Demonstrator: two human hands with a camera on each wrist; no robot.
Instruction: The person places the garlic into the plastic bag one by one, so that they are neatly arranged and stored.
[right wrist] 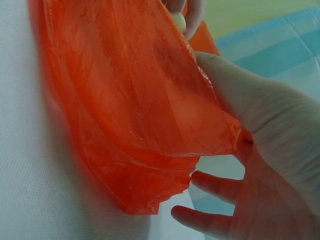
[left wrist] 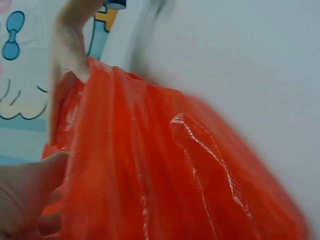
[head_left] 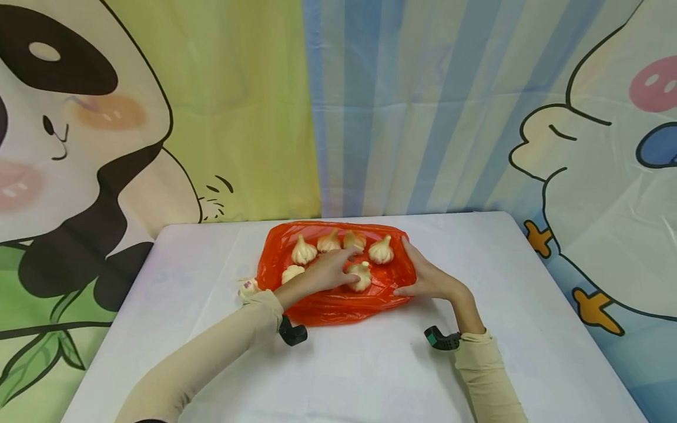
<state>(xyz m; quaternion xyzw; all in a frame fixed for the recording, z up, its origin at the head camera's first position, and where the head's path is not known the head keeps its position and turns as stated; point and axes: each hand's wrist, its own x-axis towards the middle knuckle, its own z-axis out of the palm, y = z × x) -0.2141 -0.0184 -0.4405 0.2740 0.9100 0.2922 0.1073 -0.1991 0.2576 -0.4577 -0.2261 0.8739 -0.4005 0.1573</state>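
Note:
A red plastic bag (head_left: 328,311) lies spread on the table with its mouth open, and several garlic bulbs (head_left: 304,251) sit inside it. My left hand (head_left: 328,271) reaches over the bag's near side, thumb and fingers about a garlic bulb (head_left: 362,277) near the middle. In the right wrist view a pale bit of garlic (right wrist: 179,21) shows between the left fingertips. At the bag's right edge my right hand (head_left: 431,277) holds the rim between thumb and index finger; its other fingers extend below the plastic. The bag (left wrist: 150,160) hides most left fingers in the left wrist view.
Another garlic bulb (head_left: 248,288) rests outside the bag, at its left, close to the left sleeve. A white cloth covers the table (head_left: 349,370). Behind stands a printed curtain (head_left: 381,106) with cartoon animals. Each wrist wears a dark band (head_left: 443,339).

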